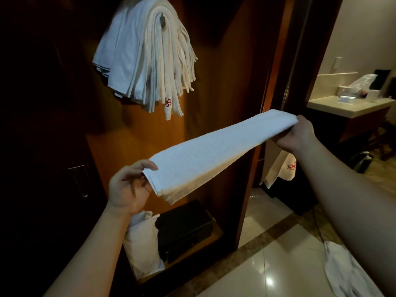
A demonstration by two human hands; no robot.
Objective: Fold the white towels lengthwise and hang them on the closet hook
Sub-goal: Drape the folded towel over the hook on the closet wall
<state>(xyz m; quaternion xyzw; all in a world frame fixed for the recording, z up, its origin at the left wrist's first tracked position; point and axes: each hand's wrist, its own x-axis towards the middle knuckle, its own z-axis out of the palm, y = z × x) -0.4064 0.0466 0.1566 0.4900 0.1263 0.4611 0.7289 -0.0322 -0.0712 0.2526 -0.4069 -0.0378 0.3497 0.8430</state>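
Note:
A white towel, folded into a long strip, stretches taut between my hands in front of the open closet. My left hand pinches its near lower end with thumb on top. My right hand grips the far upper end, and a short tail with a red flower mark hangs below it. Above, several folded white towels hang in a thick bunch over the closet hook, one showing a red embroidered flower.
The wooden closet wall stands behind the towel. On the closet floor sit a white pillow and a black safe. More white cloth lies on the tiled floor at lower right. A vanity counter stands at the far right.

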